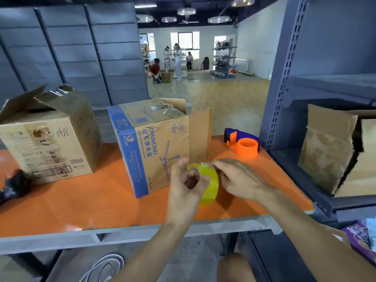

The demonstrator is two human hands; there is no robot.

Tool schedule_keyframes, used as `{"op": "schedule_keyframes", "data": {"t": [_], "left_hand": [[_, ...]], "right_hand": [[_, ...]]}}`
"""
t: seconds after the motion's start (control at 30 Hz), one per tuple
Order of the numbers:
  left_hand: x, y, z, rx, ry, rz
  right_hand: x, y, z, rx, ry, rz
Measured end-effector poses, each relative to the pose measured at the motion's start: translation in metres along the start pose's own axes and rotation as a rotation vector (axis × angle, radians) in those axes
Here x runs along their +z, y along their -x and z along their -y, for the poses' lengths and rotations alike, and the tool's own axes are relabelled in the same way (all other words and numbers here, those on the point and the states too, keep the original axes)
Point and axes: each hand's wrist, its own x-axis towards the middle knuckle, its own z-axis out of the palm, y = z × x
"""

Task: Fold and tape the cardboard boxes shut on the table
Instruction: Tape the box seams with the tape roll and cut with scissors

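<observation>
Two hands share the tape roll: left hand grips its rim, right hand pinches its top; slow peeling toward the box behind seems best.

Grey shelving stands at right; people gather far behind.

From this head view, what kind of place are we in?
Probably a warehouse or packing area: tall grey metal shelving on the right, opened cardboard boxes, a hand-held tape roll and a tape dispenser at an orange work table, and more racks across a wide bare floor behind.
</observation>
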Motion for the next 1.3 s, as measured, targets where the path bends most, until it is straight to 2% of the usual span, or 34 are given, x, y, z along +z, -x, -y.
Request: {"op": "schedule_keyframes", "data": {"t": [0.17, 0.27, 0.4, 0.5, 0.6, 0.67, 0.83, 0.9, 0.97, 1.1, 1.2, 1.3], "left_hand": [[-0.006, 0.002, -0.001, 0.046, -0.152, 0.086], [-0.005, 0.005, -0.003, 0.051, -0.258, 0.16], [-0.003, 0.006, -0.002, 0.09, -0.309, 0.142], [-0.002, 0.004, -0.007, 0.084, -0.337, 0.113], [-0.004, -0.004, -0.019, 0.129, -0.484, 0.072], [-0.01, -0.013, -0.031, 0.235, -0.642, 0.027], [-0.034, -0.044, -0.076, 0.806, -1.149, -0.194], [-0.042, -0.064, -0.097, 0.918, -1.275, -0.24], [-0.044, -0.08, -0.11, 0.907, -1.36, -0.188], [-0.037, -0.1, -0.114, 0.642, -1.532, -0.096], [-0.032, -0.113, -0.109, 0.619, -1.77, -0.079], [-0.036, -0.115, -0.099, 0.651, -1.887, -0.081]], "right_hand": [[0.002, 0.001, -0.004, 0.024, -0.011, -0.031], [0.005, 0.003, -0.009, 0.104, -0.043, 0.004], [0.006, 0.007, -0.017, 0.223, -0.078, 0.078], [0.001, 0.009, -0.02, 0.187, -0.065, 0.059], [-0.006, 0.005, -0.019, 0.132, -0.024, 0.034], [-0.01, 0.001, -0.016, 0.115, -0.04, 0.015], [-0.018, -0.009, -0.003, 0.101, -0.075, -0.068], [-0.019, -0.018, 0.007, 0.053, -0.079, -0.126], [-0.02, -0.027, 0.017, 0.03, -0.071, -0.143], [-0.024, -0.044, 0.029, 0.041, -0.042, -0.126], [-0.029, -0.053, 0.038, 0.04, -0.032, -0.173], [-0.031, -0.059, 0.043, 0.053, -0.031, -0.23]]}}
